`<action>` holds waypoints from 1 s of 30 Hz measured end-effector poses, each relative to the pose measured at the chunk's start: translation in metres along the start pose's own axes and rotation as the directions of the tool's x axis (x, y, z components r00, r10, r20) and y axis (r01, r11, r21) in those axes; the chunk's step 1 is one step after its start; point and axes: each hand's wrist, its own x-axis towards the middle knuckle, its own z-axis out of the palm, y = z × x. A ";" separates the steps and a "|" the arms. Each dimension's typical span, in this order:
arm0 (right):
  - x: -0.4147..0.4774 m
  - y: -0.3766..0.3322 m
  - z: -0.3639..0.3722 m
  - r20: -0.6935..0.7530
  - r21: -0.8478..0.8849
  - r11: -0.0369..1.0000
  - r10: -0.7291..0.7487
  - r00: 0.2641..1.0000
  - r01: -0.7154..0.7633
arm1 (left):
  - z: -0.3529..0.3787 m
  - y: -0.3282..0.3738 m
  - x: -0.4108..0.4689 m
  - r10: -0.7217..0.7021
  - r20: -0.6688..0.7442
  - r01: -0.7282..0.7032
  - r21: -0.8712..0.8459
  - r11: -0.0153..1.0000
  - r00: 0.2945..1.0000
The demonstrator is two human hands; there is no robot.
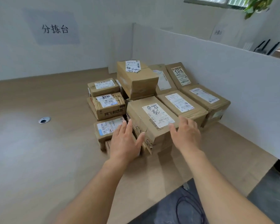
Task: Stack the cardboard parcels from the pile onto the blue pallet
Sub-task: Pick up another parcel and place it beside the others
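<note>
Progress looks near zero: parcel pile sits on the worktop, blue pallet not in view. Left hand and right hand flank the nearest parcel, grip wide, nothing held. Whole pile left.

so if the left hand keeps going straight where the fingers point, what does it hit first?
Probably the left side of the near parcel. The left hand is open, fingers pointing forward alongside that face; depth is unclear, so it may touch already.
</note>
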 end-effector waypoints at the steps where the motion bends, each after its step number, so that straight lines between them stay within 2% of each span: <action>1: 0.007 0.006 0.000 0.015 0.015 1.000 0.006 1.000 -0.007 | 0.004 0.007 0.002 -0.034 0.019 0.035 -0.031 0.999 0.999; 6: 0.029 0.029 0.005 0.103 0.087 0.996 -0.015 0.995 0.006 | 0.018 0.044 0.007 -0.152 0.089 0.167 -0.212 0.963 0.984; 9: 0.036 0.036 0.009 0.107 0.145 0.989 -0.054 0.993 0.038 | 0.026 0.056 0.009 -0.202 0.128 0.235 -0.342 0.910 0.971; 14: 0.042 0.046 0.013 0.079 0.205 0.976 -0.088 0.993 0.070 | 0.039 0.063 0.008 -0.248 0.147 0.287 -0.420 0.861 0.958; 20: 0.040 0.057 0.015 0.176 0.365 0.931 -0.091 0.980 0.021 | 0.049 0.061 0.001 -0.263 0.164 0.310 -0.527 0.791 0.951; 23: 0.044 0.073 0.013 0.362 0.514 0.854 -0.130 0.923 -0.082 | 0.053 0.056 -0.011 -0.214 0.167 0.271 -0.597 0.755 0.963; 26: 0.046 0.085 0.008 0.527 0.615 0.775 -0.263 0.808 -0.148 | 0.058 0.056 -0.019 -0.175 0.166 0.241 -0.642 0.728 0.970; 30: 0.042 0.086 0.002 0.532 0.648 0.758 -0.385 0.754 -0.070 | 0.058 0.056 -0.026 -0.165 0.132 0.211 -0.653 0.727 0.977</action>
